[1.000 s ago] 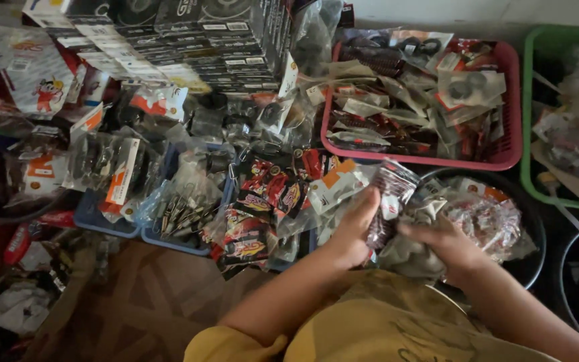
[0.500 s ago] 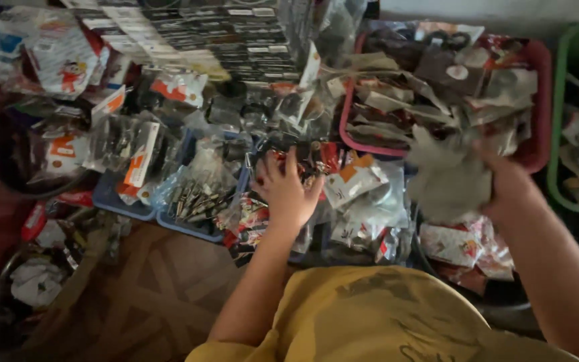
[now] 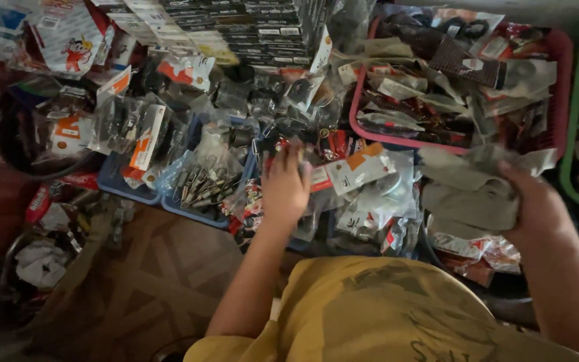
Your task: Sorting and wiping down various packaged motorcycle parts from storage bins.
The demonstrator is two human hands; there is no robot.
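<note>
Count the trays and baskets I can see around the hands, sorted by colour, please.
Red basket: 1
Green basket: 1
Blue trays: 2, side by side, the second next to it
Total: 4
The left hand rests on packets by the blue trays; the right hand grips a clear packet.

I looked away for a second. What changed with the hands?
Both hands left the packet they shared. The left hand moved onto the packets in the blue tray; the right hand swung right, gripping grey bags. The red basket stayed.
</note>
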